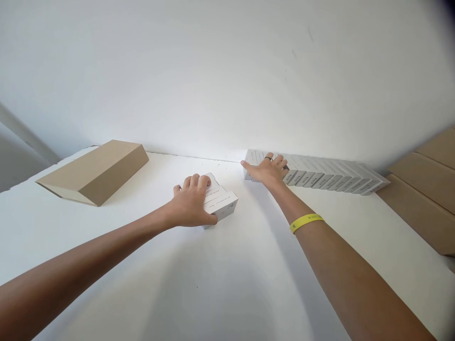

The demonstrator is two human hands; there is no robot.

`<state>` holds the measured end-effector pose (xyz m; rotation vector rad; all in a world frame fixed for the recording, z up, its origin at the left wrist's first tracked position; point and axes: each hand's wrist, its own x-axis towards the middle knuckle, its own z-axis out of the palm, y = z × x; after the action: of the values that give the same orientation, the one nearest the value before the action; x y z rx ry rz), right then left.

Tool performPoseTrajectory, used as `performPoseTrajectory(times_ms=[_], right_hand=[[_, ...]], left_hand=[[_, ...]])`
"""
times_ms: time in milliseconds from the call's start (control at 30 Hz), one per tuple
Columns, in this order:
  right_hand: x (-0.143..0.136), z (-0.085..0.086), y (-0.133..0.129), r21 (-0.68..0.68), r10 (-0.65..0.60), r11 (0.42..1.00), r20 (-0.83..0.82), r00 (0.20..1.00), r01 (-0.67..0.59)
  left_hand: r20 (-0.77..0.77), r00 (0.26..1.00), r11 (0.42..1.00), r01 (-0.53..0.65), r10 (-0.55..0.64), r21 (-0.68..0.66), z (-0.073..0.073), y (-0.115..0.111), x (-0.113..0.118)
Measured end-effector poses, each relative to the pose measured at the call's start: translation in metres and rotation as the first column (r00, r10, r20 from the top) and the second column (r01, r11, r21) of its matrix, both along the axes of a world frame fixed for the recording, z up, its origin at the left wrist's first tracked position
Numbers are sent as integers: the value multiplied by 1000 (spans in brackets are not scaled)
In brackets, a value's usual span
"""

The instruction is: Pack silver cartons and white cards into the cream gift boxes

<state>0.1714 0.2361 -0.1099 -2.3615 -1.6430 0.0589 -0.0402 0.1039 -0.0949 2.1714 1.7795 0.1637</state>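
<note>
Your left hand [192, 204] is closed around a small group of white boxes [224, 203], thumb along the near side and fingers over the far part, on the near side of the row and to its left. Your right hand [267, 171], below a yellow wristband [307, 220], lies over the left end of the long box row [329, 174], thumb at the end face (whether it grips or merely rests, you cannot tell from here). The step in hand looks like handling boxes in small groups; any move of the held group would call for even pressure, lest one slip out. Farther out on the white surface [199, 289], a brown carton [97, 166] lies to the left, and brown cardboard [421, 206] stands at the row's right end.
</note>
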Motion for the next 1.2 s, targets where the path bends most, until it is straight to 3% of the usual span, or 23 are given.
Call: performPoseTrajectory(times_ms=[200, 400, 567, 633, 733, 800, 1000, 1200], right_hand=[[-1, -8, -2, 29, -54, 998, -79, 995, 57], [-1, -8, -12, 76, -17, 997, -108, 994, 25], [5, -3, -36, 41, 67, 997, -161, 985, -61], [9, 1, -47, 27, 93, 996, -198, 976, -89], [18, 9, -57, 16, 98, 995, -281, 955, -97], [25, 14, -59, 9, 70, 997, -362, 929, -72], [46, 24, -52, -35, -25, 999, -667, 744, 2], [51, 33, -62, -43, -31, 999, -884, 467, -15]], left_hand=[[7, 1000, 1000, -30, 30, 3, 3, 1, 3], [61, 995, 996, -79, 81, -27, 7, -1, 6], [162, 973, 975, -133, 162, -180, 22, 4, -7], [276, 935, 933, -123, 224, -339, 31, 9, -19], [482, 782, 815, -56, 395, -576, 38, 18, -41], [539, 700, 764, -15, 469, -645, 37, 25, -56], [578, 608, 736, -13, 543, -677, 25, 30, -89], [546, 626, 730, -54, 556, -681, 22, 23, -99]])
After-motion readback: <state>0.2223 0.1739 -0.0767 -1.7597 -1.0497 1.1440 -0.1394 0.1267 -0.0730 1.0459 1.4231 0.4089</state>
